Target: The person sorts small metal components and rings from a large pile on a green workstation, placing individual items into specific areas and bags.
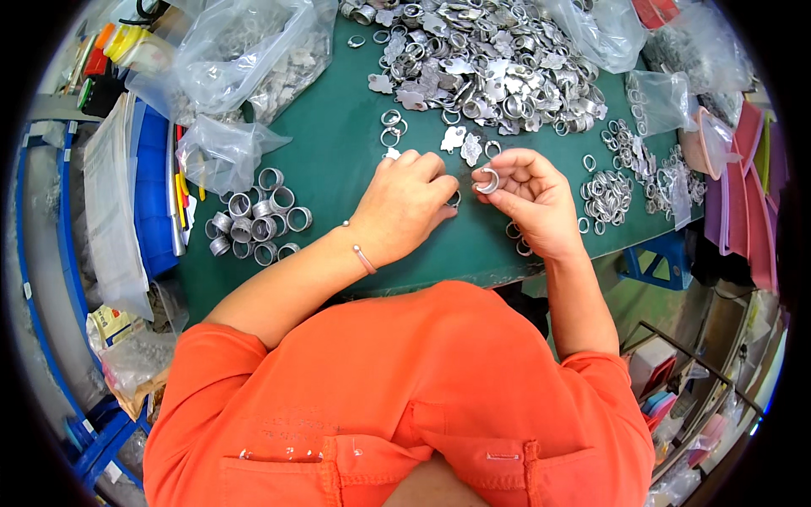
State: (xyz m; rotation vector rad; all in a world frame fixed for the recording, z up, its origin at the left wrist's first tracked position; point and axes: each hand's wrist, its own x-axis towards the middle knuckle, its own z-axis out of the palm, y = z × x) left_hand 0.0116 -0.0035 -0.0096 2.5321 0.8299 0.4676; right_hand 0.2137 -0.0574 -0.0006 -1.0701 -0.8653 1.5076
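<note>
My right hand (541, 203) pinches a silver-grey metal ring (493, 182) between thumb and fingertips, tilted so that its open loop shows. To its left, my left hand (404, 198) is closed, back upward, on another metal ring (456, 199), of which only an edge shows past the fingers. Just beyond the hands lie two flat flower-shaped metal pieces (453, 139) and a loose ring (492, 149). A few rings (391, 127) lie beyond my left hand. Partly hidden under my right hand are several more rings (522, 245).
A large heap of rings and metal pieces (498, 68) covers the far part of the green table (338, 279). Wide bands (262, 224) cluster at left, near a clear bag (228, 152). Small ring piles (606, 198) sit at right, before a pink cup (705, 142).
</note>
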